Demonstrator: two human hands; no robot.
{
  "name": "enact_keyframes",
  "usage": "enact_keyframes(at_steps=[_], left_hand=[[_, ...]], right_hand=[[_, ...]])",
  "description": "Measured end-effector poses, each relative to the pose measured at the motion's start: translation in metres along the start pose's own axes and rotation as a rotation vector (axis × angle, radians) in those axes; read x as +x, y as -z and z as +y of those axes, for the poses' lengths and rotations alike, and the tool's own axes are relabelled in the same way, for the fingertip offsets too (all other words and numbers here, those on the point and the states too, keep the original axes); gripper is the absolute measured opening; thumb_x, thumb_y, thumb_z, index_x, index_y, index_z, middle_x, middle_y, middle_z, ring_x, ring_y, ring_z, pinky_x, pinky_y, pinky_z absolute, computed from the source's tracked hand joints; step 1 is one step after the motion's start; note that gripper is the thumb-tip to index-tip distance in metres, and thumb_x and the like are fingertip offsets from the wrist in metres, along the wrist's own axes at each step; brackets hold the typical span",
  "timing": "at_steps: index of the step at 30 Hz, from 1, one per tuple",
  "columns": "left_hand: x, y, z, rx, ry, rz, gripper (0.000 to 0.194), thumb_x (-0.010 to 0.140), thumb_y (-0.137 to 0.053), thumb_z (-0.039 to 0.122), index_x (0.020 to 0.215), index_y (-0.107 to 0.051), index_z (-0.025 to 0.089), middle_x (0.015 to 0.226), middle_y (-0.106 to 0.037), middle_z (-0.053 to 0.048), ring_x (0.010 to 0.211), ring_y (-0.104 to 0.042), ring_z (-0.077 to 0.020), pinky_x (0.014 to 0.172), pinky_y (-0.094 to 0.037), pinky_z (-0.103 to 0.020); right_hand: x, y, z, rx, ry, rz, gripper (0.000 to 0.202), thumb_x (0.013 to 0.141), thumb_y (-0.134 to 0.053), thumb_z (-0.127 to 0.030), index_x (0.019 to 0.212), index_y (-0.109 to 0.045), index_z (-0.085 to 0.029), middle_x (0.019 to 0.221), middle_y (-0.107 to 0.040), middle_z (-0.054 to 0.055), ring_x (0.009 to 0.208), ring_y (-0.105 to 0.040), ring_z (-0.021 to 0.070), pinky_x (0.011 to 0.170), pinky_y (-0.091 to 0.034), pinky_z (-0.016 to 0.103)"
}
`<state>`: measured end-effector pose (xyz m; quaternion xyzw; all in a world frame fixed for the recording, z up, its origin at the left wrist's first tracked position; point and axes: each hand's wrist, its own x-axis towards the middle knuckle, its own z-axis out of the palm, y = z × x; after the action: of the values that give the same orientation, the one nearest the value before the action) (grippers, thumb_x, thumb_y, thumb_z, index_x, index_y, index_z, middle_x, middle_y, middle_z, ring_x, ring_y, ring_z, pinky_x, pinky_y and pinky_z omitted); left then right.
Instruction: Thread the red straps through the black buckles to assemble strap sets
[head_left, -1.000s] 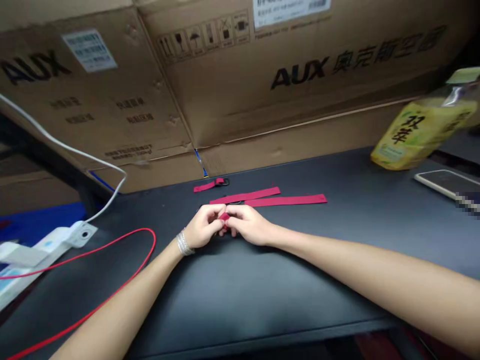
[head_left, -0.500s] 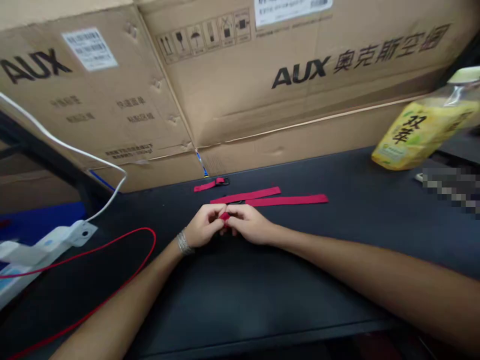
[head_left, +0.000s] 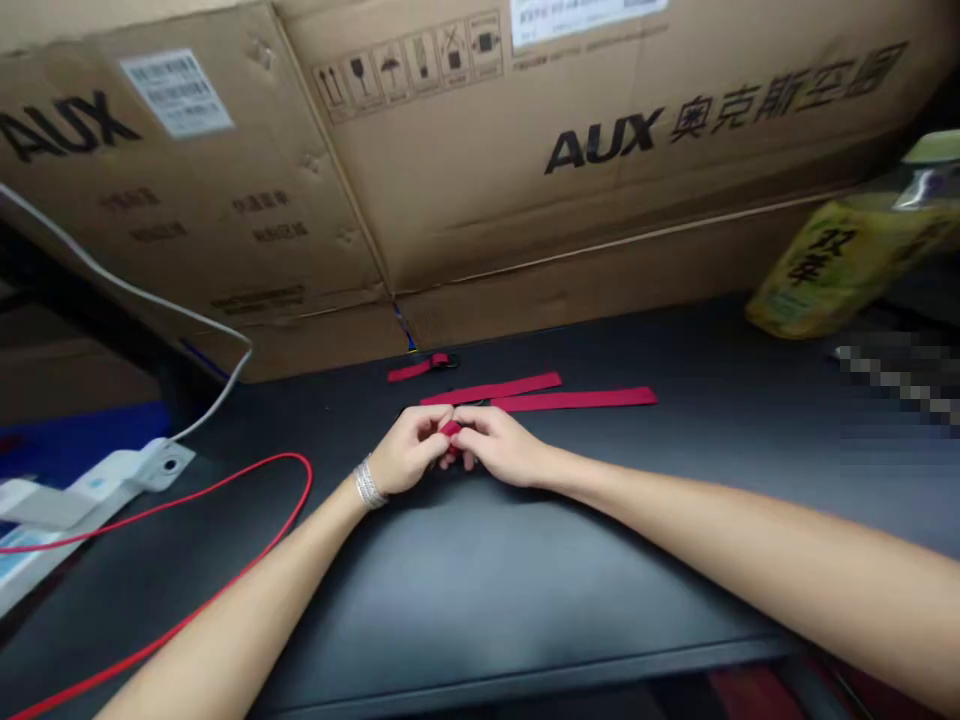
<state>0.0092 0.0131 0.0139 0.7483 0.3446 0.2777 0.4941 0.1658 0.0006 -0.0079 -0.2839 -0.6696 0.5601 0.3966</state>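
My left hand [head_left: 405, 447] and my right hand [head_left: 501, 443] meet near the middle of the dark table. Between their pinched fingertips is a small red piece of strap [head_left: 451, 429], held by both hands. Its lower part is hidden by the fingers. Just beyond my hands lie two flat red straps, one slanting [head_left: 510, 388] and one longer [head_left: 585, 399] to its right. A shorter red strap with a black buckle [head_left: 420, 370] lies farther back, close to the cardboard.
Large cardboard boxes [head_left: 480, 240] stand along the back of the dark table [head_left: 487, 600]. A yellow-labelled bottle [head_left: 832, 265] is at the right. On the left are a white power strip [head_left: 112, 480], a white cable [head_left: 150, 297] and a looping red cable [head_left: 277, 540].
The light on the boxes is dimmer and the arms look brighter. Both hands keep nearly the same place, with the red piece still between the fingertips.
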Motion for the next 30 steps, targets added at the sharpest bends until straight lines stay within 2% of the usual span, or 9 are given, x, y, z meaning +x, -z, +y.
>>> enact_keyframes(at_steps=[7,14,25,30], left_hand=[[-0.0018,0.0026,-0.0036,0.011,-0.042,-0.044,0.015,0.072,-0.050,0.024,0.062,-0.042,0.016,0.058,-0.054,0.001,0.050,-0.049,-0.0081,0.049,-0.039,-0.019],[-0.0011,-0.0017,0.0001,0.034,0.013,0.035,0.016,0.070,-0.048,0.021,0.060,-0.036,0.018,0.052,-0.050,0.004,0.048,-0.047,-0.0078,0.048,-0.037,-0.019],[-0.0024,0.0039,-0.0019,-0.009,-0.039,-0.067,0.017,0.072,-0.052,0.025,0.062,-0.041,0.016,0.059,-0.054,0.001,0.051,-0.048,-0.0088,0.050,-0.038,-0.021],[-0.0010,0.0012,-0.0015,0.000,-0.010,-0.005,0.015,0.071,-0.049,0.020,0.061,-0.039,0.017,0.055,-0.052,0.003,0.049,-0.048,-0.0084,0.049,-0.037,-0.020]], right_hand=[[-0.0007,-0.0001,-0.0018,-0.012,-0.017,0.008,0.014,0.079,-0.045,-0.014,0.079,-0.059,-0.014,0.070,-0.058,0.000,0.058,-0.052,0.0099,0.054,-0.041,0.022],[-0.0002,0.0001,-0.0018,-0.001,-0.024,-0.001,0.013,0.082,-0.043,-0.016,0.082,-0.056,-0.015,0.071,-0.058,0.000,0.059,-0.052,0.0095,0.055,-0.042,0.021],[-0.0014,-0.0004,-0.0026,-0.012,-0.017,0.005,0.013,0.080,-0.046,-0.013,0.078,-0.058,-0.015,0.070,-0.058,0.000,0.058,-0.051,0.0089,0.055,-0.041,0.021],[-0.0003,-0.0011,-0.0014,0.005,-0.020,0.010,0.013,0.081,-0.043,-0.014,0.080,-0.057,-0.015,0.070,-0.058,0.000,0.060,-0.053,0.0099,0.056,-0.042,0.021]])
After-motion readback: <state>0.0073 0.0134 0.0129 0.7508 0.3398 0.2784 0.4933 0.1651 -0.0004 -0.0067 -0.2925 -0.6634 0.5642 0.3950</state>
